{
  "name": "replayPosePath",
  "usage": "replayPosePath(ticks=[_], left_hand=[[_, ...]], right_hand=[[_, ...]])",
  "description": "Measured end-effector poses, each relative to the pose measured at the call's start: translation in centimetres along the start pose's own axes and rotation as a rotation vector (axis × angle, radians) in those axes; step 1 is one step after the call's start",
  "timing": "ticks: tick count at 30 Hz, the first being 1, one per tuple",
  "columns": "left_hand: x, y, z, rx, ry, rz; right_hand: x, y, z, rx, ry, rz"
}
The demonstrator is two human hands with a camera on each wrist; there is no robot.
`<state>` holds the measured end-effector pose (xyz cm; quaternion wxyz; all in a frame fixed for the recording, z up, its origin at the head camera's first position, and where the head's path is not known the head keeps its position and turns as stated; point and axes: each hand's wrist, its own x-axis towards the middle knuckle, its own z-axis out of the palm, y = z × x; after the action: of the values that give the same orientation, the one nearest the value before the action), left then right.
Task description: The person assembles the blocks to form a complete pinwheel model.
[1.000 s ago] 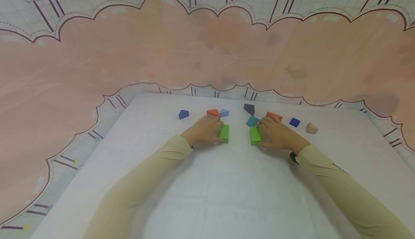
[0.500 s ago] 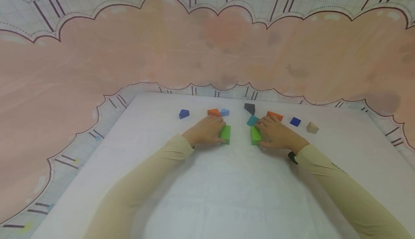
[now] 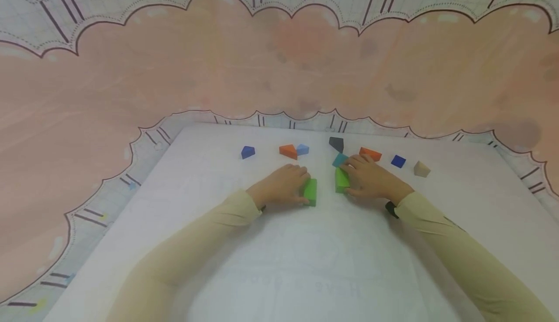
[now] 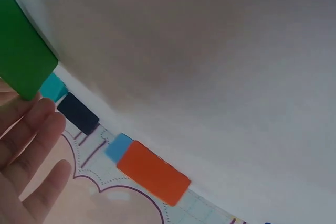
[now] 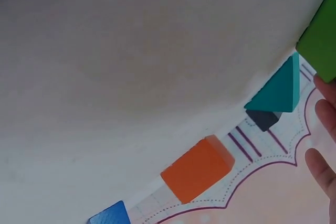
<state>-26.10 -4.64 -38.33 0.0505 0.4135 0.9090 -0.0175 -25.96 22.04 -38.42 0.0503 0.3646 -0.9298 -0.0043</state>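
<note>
My left hand [image 3: 281, 186] pinches a green block [image 3: 311, 192] between thumb and fingers, on the white tabletop. Opposite it, my right hand [image 3: 373, 181] grips another green block [image 3: 341, 181], with a gap between the two blocks. Just beyond the right fingers lies a teal triangular block [image 3: 339, 160], partly covered in the head view. In the left wrist view, the left green block [image 4: 23, 45] meets the fingertips at the frame's left edge. At the right edge of the right wrist view, the other green block [image 5: 321, 38] is cut off above several fingers.
Behind the hands lie an orange block [image 3: 288, 151] beside a light blue one [image 3: 303, 149], a dark grey block [image 3: 337, 144] and another orange block [image 3: 370, 154]. Blue blocks [image 3: 248, 152] [image 3: 398, 161] and a beige block [image 3: 421, 169] lie farther out. A patterned cloth [image 3: 279, 69] hangs behind.
My left hand has drawn its green block nearer to me and slightly right, uncovering more of the left orange block. My right hand has shifted its block slightly left.
</note>
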Motion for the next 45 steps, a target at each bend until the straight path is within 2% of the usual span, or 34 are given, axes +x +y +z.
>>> replayPosePath(ticks=[8,18,29,38,45], left_hand=[[-0.1,1.6,0.2,0.009,-0.007,0.021],[0.0,2.7,0.0,0.06,0.018,0.049],[0.3,3.5,-0.2,0.041,0.009,-0.018],[0.0,3.4,-0.3,0.057,-0.015,-0.072],[0.0,3.0,-0.1,0.082,-0.009,-0.049]], right_hand=[[0.9,-0.3,0.1,0.013,0.035,-0.058],[2.0,-0.9,-0.1,0.016,0.013,-0.066],[2.8,-1.4,0.0,0.012,-0.016,-0.053],[2.4,-1.1,0.1,0.006,-0.015,-0.045],[2.2,-1.0,0.1,0.018,-0.001,-0.052]])
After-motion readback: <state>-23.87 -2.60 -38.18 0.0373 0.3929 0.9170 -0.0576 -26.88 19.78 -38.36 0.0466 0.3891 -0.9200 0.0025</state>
